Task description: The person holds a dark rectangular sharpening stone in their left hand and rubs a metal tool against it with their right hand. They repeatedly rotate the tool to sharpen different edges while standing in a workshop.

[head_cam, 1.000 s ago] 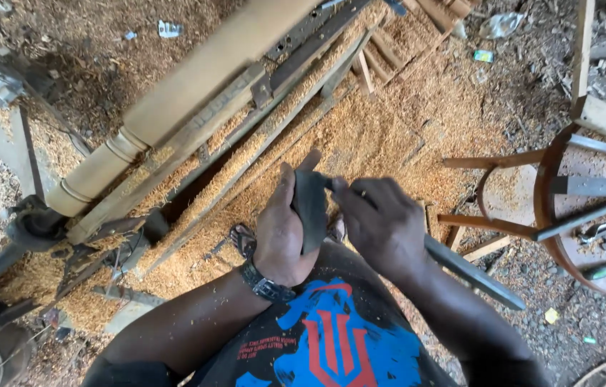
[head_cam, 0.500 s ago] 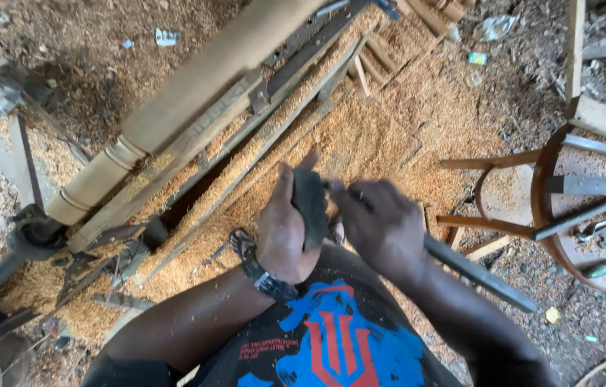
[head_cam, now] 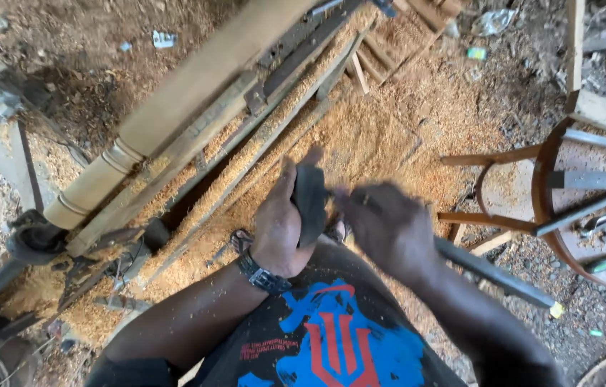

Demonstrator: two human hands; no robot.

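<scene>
Sawdust lies thick and orange over the ground under a wood lathe [head_cam: 174, 179], whose long pale turned post [head_cam: 195, 93] runs from near left up to far right. Small scraps of pale and green wrapper [head_cam: 163, 39] lie on the dirt at the far side. In the middle, the person's left hand [head_cam: 278, 226] is clamped around a dark flat sharpening block [head_cam: 310, 201], held upright with its long axis pointing away from the body. The right hand [head_cam: 389, 229], blurred, is closed over a long metal chisel [head_cam: 496, 276]; its shaft slants down to the near right, ending in a yellowish tip, while its other end meets the block. At right stands a round wooden stool [head_cam: 532, 215] with metal tools [head_cam: 589, 179] on it.
</scene>
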